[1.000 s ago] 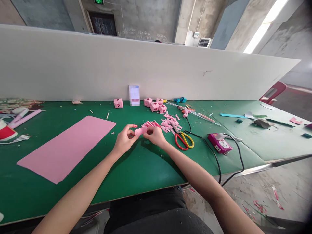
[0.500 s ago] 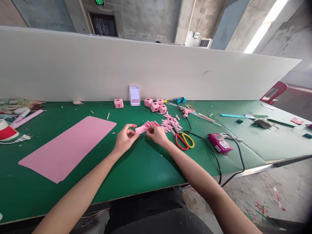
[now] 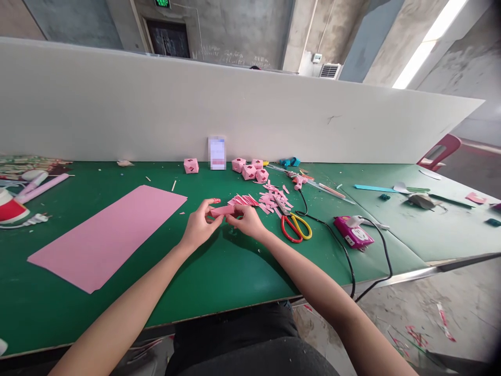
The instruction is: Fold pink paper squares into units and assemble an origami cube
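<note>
My left hand and my right hand meet over the green table, both pinched on a small pink paper strip held between them. A pile of pink paper scraps lies just beyond my right hand. Red-and-yellow scissors rest to the right of that hand. A large pink paper sheet lies flat to the left of my left hand.
Several small pink paper cubes stand near the white partition. A glue gun with a black cord and a magenta box lie right. Markers and a red-white object sit far left.
Both hands stayed in place while the fingers worked the strip; it now looks narrower and more rolled or folded between the fingertips.
</note>
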Demonstrator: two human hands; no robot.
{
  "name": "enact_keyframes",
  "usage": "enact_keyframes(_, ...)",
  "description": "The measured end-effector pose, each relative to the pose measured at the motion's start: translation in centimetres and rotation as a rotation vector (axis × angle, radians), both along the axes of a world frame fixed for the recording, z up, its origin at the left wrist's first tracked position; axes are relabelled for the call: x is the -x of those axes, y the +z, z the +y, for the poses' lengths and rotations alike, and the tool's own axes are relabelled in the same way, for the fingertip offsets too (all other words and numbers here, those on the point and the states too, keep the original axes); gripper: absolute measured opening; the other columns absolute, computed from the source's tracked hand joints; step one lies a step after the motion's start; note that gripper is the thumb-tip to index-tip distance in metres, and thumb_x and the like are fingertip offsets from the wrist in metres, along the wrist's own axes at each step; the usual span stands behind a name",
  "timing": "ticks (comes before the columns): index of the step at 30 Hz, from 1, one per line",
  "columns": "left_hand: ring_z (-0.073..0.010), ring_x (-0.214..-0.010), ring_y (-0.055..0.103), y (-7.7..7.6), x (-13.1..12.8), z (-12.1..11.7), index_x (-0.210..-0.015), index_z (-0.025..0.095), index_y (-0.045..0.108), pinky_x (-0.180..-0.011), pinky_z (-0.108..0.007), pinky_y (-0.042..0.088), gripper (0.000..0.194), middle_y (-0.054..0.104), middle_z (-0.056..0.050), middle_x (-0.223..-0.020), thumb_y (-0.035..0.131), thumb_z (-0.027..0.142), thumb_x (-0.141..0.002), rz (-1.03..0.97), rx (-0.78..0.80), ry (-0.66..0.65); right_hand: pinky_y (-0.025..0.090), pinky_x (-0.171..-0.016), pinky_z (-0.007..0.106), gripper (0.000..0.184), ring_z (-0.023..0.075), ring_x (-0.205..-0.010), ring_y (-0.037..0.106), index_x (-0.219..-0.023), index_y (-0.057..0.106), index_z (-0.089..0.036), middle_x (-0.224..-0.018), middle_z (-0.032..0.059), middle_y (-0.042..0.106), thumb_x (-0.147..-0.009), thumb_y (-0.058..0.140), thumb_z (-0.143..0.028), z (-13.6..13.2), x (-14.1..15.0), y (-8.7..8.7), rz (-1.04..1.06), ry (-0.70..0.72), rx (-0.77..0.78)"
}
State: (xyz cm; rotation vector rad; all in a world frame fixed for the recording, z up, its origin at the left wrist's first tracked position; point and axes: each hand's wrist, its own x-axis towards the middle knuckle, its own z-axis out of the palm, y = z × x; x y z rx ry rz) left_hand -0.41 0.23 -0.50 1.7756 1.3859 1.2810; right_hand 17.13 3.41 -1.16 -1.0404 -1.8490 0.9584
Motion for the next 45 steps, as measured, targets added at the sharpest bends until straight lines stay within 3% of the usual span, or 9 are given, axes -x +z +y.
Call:
enact_keyframes(4, -0.0200, -0.076, 0.071, 0.0, 0.1, -0.1, -0.120, 0.023, 0.056, -0.073, -0.032, 0.055, 0.041, 0.074, -0.002, -0.087, 0.066, 0.036, -0.082, 0.089, -0.023, 0.018, 0.042, -0.060, 0.025, 0.007, 0.0119, -0.062, 0.054, -0.070, 0.059, -0.018, -0.065, -0.0025, 0.060, -0.073, 0.064, -0.022, 0.2, -0.3, 0.2, -0.043, -0.082, -0.056)
enact_keyframes(10, -0.0185, -0.068, 0.067, 0.3, 0.3, -0.2, -0.118, 0.023, 0.057, -0.068, -0.031, 0.052, 0.041, 0.072, 0.000, -0.083, 0.066, 0.033, -0.079, 0.121, -0.006, 0.089, 0.046, -0.056, 0.023, 0.006, 0.0140, -0.063, 0.061, -0.072, 0.060, -0.019, -0.067, -0.0013, 0.064, -0.075, 0.062, -0.024, 1.7, -1.9, -0.1, 0.038, -0.219, 0.034)
enact_keyframes(16, -0.0205, -0.074, 0.071, 0.3, 0.1, -0.3, -0.121, 0.023, 0.056, -0.070, -0.032, 0.055, 0.046, 0.074, -0.004, -0.093, 0.068, 0.034, -0.078, 0.032, 0.030, 0.048, 0.049, -0.049, 0.024, 0.033, 0.0161, -0.068, 0.066, -0.096, 0.066, -0.020, -0.084, 0.0028, 0.069, -0.080, 0.067, -0.049, 1.1, -1.1, -0.1, 0.199, 0.009, 0.188)
enact_keyframes(19, -0.0198, -0.075, 0.070, 0.1, 0.1, -0.2, -0.122, 0.023, 0.056, -0.072, -0.032, 0.056, 0.047, 0.072, -0.002, -0.089, 0.066, 0.032, -0.078, 0.046, 0.012, 0.018, 0.049, -0.052, 0.025, 0.038, 0.0154, -0.065, 0.064, -0.083, 0.063, -0.019, -0.077, 0.0028, 0.068, -0.078, 0.071, -0.056, 0.2, -0.1, -0.1, 0.178, 0.101, 0.146)
enact_keyframes(26, -0.0195, -0.072, 0.067, 0.1, 0.4, 0.2, -0.115, 0.024, 0.058, -0.073, -0.031, 0.054, 0.043, 0.064, 0.004, -0.073, 0.063, 0.025, -0.073, 0.138, -0.057, 0.182, 0.049, -0.060, 0.028, 0.039, 0.0158, -0.063, 0.063, -0.072, 0.058, -0.020, -0.071, 0.0028, 0.070, -0.082, 0.068, -0.057, -0.1, 0.0, 0.0, 0.100, 0.009, 0.034)
enact_keyframes(34, -0.0212, -0.072, 0.067, 0.1, 0.5, 0.2, -0.113, 0.024, 0.058, -0.076, -0.033, 0.051, 0.041, 0.066, 0.004, -0.071, 0.061, 0.023, -0.073, 0.160, -0.042, 0.237, 0.049, -0.060, 0.028, 0.031, 0.0167, -0.062, 0.065, -0.072, 0.060, -0.019, -0.072, 0.0032, 0.071, -0.082, 0.067, -0.048, 1.0, -1.3, -0.1, 0.096, -0.003, 0.024)
enact_keyframes(37, -0.0222, -0.075, 0.068, -0.2, 1.7, 0.9, -0.111, 0.024, 0.059, -0.082, -0.035, 0.051, 0.039, 0.066, 0.004, -0.071, 0.061, 0.022, -0.072, 0.136, -0.071, 0.300, 0.050, -0.061, 0.028, 0.031, 0.0177, -0.064, 0.065, -0.074, 0.060, -0.019, -0.071, 0.0034, 0.070, -0.083, 0.064, -0.048, 2.1, -2.6, 0.2, 0.140, -0.092, 0.002)
enact_keyframes(40, -0.0227, -0.079, 0.069, -0.4, 2.7, 1.4, -0.108, 0.024, 0.059, -0.084, -0.036, 0.051, 0.036, 0.067, 0.003, -0.074, 0.061, 0.024, -0.073, 0.092, -0.070, 0.345, 0.052, -0.067, 0.030, 0.028, 0.0210, -0.074, 0.068, -0.076, 0.063, -0.018, -0.077, 0.0059, 0.072, -0.085, 0.060, -0.045, 3.7, -4.7, 0.3, 0.146, -0.324, -0.106)
enact_keyframes(45, -0.0222, -0.077, 0.069, -0.8, 2.3, 1.3, -0.110, 0.024, 0.059, -0.078, -0.034, 0.052, 0.033, 0.069, 0.002, -0.077, 0.059, 0.026, -0.077, 0.157, -0.099, 0.266, 0.052, -0.078, 0.033, 0.028, 0.0237, -0.087, 0.071, -0.110, 0.071, -0.018, -0.098, 0.0090, 0.077, -0.091, 0.051, -0.025, 5.7, -7.4, -0.6, -0.174, -0.572, -0.150)
